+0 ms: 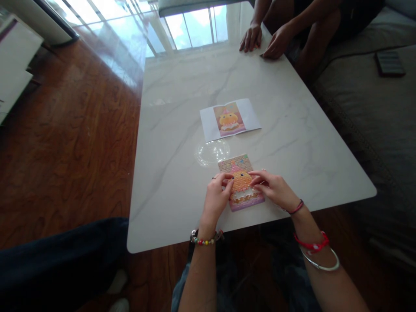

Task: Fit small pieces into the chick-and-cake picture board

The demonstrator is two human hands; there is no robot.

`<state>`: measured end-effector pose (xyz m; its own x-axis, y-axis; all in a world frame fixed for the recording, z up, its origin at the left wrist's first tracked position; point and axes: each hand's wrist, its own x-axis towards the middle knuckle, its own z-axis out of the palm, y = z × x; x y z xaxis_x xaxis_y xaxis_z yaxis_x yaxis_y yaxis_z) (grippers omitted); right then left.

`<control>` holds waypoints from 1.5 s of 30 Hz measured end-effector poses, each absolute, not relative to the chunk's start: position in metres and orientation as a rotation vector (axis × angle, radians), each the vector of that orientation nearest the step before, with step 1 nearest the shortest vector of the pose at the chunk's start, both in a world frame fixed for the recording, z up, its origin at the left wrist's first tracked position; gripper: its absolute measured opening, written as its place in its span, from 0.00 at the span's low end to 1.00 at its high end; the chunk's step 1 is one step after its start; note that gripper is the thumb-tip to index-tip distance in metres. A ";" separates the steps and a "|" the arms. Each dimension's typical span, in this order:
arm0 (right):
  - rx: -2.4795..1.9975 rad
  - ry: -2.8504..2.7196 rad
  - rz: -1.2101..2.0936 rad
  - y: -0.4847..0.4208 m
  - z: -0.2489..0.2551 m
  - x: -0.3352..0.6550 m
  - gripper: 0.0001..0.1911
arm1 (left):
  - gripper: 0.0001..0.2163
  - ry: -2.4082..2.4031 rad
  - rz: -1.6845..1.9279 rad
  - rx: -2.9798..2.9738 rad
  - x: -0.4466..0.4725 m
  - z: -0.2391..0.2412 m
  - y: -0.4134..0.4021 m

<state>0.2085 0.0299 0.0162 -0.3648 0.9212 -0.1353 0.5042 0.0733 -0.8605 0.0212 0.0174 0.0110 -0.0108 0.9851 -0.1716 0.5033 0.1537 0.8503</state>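
Note:
A small jigsaw puzzle point(239, 173) with an orange figure on a pink and brown picture lies on the white marble table point(175, 173) near its front edge. My left hand point(216, 198) rests on the puzzle's left edge, fingers curled and pinched against it. My right hand point(273, 189) lies on its right side, fingers stretched flat over the pieces. Whether a loose piece sits under either hand is hidden. Further back lies a printed sheet point(230, 119) showing the same picture.
A clear plastic bag point(212, 152) lies between sheet and puzzle. Another person's two hands point(264, 40) rest on the table's far edge. A grey sofa point(373, 112) with a dark remote-like object point(389, 63) stands right. Wooden floor point(71, 143) and someone's dark trouser leg point(58, 255) lie left.

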 end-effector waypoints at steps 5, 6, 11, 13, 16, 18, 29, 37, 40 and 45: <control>-1.374 -1.917 1.244 0.029 0.015 0.208 0.24 | 0.05 1.631 0.741 1.478 0.022 0.012 0.017; -1.371 -1.910 1.250 0.029 0.015 0.208 0.24 | 0.05 1.630 0.741 1.481 0.021 0.012 0.017; -1.344 -1.918 1.224 0.028 0.013 0.207 0.26 | 0.05 1.635 0.736 1.498 0.020 0.010 0.017; -1.338 -1.929 1.206 0.029 0.012 0.207 0.27 | 0.05 1.638 0.730 1.505 0.020 0.009 0.016; -1.328 -1.917 1.199 0.029 0.011 0.207 0.26 | 0.05 1.637 0.726 1.516 0.020 0.008 0.017; -1.323 -1.899 1.216 0.029 0.011 0.206 0.25 | 0.05 1.637 0.725 1.520 0.020 0.007 0.017; -1.350 -1.894 1.247 0.028 0.010 0.203 0.22 | 0.05 1.641 0.723 1.535 0.022 0.009 0.016; -1.409 -1.980 1.125 0.027 0.005 0.200 0.20 | 0.05 1.659 0.703 1.582 0.024 0.009 0.016; -1.418 -2.018 1.084 0.027 0.004 0.198 0.20 | 0.05 1.674 0.681 1.621 0.025 0.009 0.015; -1.446 -2.104 0.859 0.026 0.002 0.194 0.18 | 0.07 1.716 0.645 1.690 0.037 0.007 0.012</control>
<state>0.1940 0.0264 0.0024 -0.3531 0.9355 0.0128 0.6592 0.2585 -0.7061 0.0374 0.0119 0.0075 0.0285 0.9946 -0.0999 0.6821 0.0537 0.7292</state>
